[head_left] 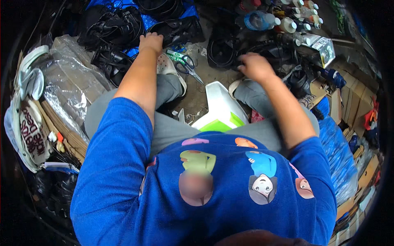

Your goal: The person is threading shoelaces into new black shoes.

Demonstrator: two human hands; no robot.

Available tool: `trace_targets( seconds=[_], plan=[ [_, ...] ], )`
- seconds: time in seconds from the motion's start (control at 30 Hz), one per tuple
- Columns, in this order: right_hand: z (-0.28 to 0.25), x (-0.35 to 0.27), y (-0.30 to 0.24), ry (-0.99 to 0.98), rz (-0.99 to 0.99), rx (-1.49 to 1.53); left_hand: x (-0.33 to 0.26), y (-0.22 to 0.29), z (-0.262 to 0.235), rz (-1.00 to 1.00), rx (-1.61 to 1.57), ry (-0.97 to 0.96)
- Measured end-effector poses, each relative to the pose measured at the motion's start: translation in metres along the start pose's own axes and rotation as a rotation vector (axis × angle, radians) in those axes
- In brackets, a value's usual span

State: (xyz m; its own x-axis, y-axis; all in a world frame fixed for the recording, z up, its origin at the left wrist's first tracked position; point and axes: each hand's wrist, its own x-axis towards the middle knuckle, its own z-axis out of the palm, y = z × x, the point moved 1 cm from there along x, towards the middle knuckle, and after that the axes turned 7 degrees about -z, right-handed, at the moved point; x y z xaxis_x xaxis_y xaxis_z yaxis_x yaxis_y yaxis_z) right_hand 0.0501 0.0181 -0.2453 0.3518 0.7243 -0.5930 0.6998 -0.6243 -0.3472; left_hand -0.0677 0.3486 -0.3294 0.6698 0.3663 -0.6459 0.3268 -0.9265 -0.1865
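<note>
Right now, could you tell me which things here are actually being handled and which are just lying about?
In hand:
- left hand on a black sandal
- right hand over black sandal parts

Lying about:
- scissors
- plastic bottles
- flattened cardboard in plastic
- white stool

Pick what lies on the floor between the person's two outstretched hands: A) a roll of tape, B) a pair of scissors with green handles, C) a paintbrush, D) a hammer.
B: a pair of scissors with green handles lies on the floor beside the light shoe, between the left hand resting on black sandals and the right hand.
</note>
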Motion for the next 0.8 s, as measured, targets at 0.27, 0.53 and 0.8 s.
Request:
trace_targets(
  seconds=[0.27, 0.53, 0.8],
  plan=[
    [0.104, 0.083, -0.026, -0.047, 0.027, -0.129, 0.019, -0.006, 0.035, 0.228, 0.307, 0.079],
    [0.088, 0.067, -0.016, 0.098, 0.038, 0.22, 0.013, -0.012, -0.01, 0.393, 0.17, -0.043],
    [-0.011, -0.003, -0.02, 0.104, 0.319, 1.517, -0.075, -0.054, -0.118, 0.313, -1.401, -0.623]
  ],
)
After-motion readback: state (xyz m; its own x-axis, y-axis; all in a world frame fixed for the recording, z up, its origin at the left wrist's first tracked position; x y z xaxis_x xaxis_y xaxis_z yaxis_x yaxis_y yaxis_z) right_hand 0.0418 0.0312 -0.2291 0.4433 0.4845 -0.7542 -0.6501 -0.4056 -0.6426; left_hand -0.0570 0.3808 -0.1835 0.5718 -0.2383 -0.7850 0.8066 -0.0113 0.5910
